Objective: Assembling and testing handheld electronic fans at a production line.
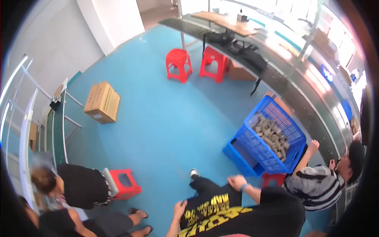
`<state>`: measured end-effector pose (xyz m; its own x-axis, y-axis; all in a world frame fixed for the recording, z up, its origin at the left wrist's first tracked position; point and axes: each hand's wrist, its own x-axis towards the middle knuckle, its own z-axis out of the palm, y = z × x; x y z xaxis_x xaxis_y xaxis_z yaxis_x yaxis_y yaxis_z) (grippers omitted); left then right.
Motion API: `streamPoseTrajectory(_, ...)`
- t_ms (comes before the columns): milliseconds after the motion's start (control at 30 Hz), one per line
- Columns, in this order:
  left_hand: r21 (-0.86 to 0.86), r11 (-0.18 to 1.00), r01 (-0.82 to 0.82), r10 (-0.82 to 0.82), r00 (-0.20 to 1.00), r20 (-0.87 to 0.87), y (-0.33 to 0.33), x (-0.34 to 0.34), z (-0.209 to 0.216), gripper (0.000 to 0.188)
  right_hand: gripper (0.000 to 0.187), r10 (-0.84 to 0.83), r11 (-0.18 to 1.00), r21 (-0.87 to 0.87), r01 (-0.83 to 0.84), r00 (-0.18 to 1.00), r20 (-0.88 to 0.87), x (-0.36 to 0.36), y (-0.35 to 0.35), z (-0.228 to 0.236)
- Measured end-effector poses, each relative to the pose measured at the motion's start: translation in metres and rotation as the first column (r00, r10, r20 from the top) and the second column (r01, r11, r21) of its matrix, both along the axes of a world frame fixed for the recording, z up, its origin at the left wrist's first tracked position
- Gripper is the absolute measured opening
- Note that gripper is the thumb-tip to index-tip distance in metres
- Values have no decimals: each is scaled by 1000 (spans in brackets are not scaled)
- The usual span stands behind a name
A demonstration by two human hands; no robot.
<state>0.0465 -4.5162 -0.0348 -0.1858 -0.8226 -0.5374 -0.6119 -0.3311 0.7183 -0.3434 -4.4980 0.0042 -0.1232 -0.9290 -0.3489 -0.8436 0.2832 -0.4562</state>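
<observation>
My left hand (180,209) is at the left edge of my black T-shirt (252,219) with yellow print, its fingers curled in against the cloth. Farther forward, my right hand (237,183) is closed in a loose fist by the other side of the shirt, a blue band on its wrist. Whether either hand grips cloth or a small thing is hidden. Below them one shoe (194,172) shows on the blue floor. Ahead to the right stands a blue plastic crate (254,139) heaped with greyish-brown small parts (272,136), resting tilted on another blue crate (241,160).
Near right sits a person (316,185) in a striped top at a long bench (312,98). Two people (81,185) are at the left, beside a red stool (125,183). A cardboard box (102,102) and red stools (178,65) stand ahead on the floor.
</observation>
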Motion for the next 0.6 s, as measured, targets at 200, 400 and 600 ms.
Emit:
streamPoseTrajectory(200,-39,971,-234,234,972,-13,-277,38,61,52,42,115,900,367,-233,942,315,75,-308,-3)
streamPoseTrajectory(400,73,988,-134,119,976,184,-489,133,-199,51,36,-261,867,494,67,906,334,52,-555,-63)
streamPoseTrajectory(600,221,800,558,-598,710,372,-866,143,-145,37,20,-909,411,546,731,379,177,-27,-674,-59)
